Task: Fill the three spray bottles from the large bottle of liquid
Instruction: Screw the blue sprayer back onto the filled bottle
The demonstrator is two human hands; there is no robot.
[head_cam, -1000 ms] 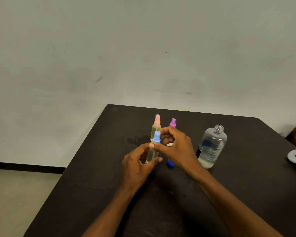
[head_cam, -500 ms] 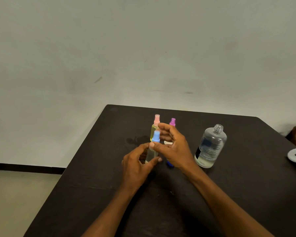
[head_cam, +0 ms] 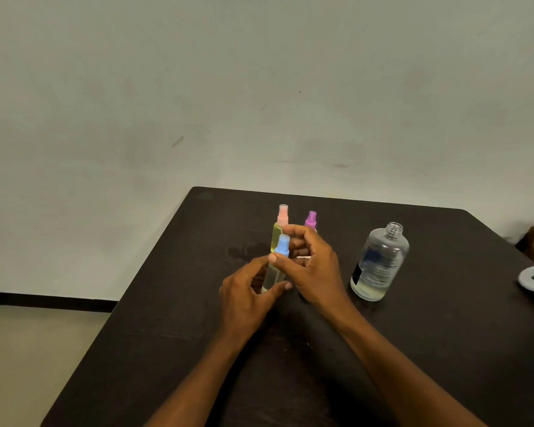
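Head view: your left hand grips the blue-capped spray bottle body mid-table; right hand pinches its neck. Light, slick plastic, likely tippy, so hold the body low. Pink-capped bottle and purple-capped bottle crowd just behind; open large bottle stands right, near-empty.

A plain, sparsely furnished room, its kind hard to tell: a dark tabletop stands against a bare, scuffed off-white wall, with black skirting and pale floor below
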